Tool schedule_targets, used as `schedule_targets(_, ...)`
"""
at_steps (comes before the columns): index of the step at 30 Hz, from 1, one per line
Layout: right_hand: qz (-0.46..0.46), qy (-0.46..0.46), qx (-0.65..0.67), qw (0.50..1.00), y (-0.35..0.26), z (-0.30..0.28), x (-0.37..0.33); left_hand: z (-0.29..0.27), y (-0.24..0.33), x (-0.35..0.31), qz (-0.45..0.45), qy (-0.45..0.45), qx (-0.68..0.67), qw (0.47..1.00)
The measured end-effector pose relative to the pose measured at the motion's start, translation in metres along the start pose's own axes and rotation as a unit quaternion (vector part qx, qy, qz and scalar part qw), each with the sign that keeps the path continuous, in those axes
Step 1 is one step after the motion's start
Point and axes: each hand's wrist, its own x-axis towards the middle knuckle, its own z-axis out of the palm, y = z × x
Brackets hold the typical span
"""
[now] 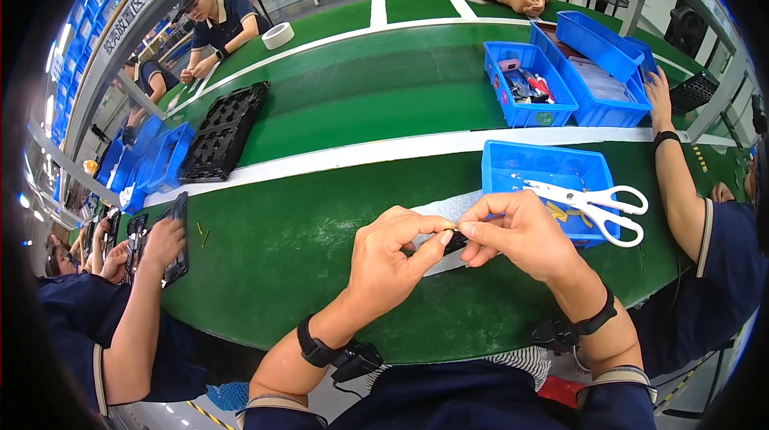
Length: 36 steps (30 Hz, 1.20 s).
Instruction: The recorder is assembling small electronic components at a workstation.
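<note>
My left hand and my right hand meet over the green work surface, fingertips almost touching. Between them, thumbs and forefingers pinch a small black part, with a tiny yellowish bit at its upper edge. The fingers cover most of it, so its exact kind does not show. Beneath the hands lies a silvery-grey strip. Just right of my right hand, white scissors rest across a shallow blue bin, which also holds several small yellow pieces.
A blue bin of tools and stacked blue bins stand beyond a white divider. At far left are a black moulded tray and more blue bins. Co-workers' arms reach in at left and right. A tape roll lies farther back.
</note>
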Motion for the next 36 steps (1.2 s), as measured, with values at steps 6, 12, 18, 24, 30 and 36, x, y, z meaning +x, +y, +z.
schedule_targets(6,-0.005,-0.007,0.06,0.998,0.002,-0.003,0.0,0.003,-0.003,0.0,0.07,0.012,0.009,0.997)
schedule_targets(12,-0.005,-0.014,0.061,0.998,0.002,-0.004,0.0,0.003,-0.006,-0.001,0.102,0.015,0.019,0.994)
schedule_targets(18,-0.005,-0.028,0.069,0.997,0.002,-0.007,0.001,0.003,0.0,0.0,0.092,0.011,0.024,0.995)
schedule_targets(24,-0.004,-0.032,0.084,0.996,0.002,-0.008,0.001,0.002,0.0,0.001,0.124,0.018,0.04,0.991)
schedule_targets(30,-0.023,-0.026,0.064,0.997,0.003,-0.004,0.001,0.002,0.0,-0.001,0.113,0.022,0.034,0.993)
schedule_targets(36,-0.069,0.027,-0.023,0.997,0.006,0.005,-0.001,0.002,-0.003,-0.003,0.036,0.014,-0.001,0.999)
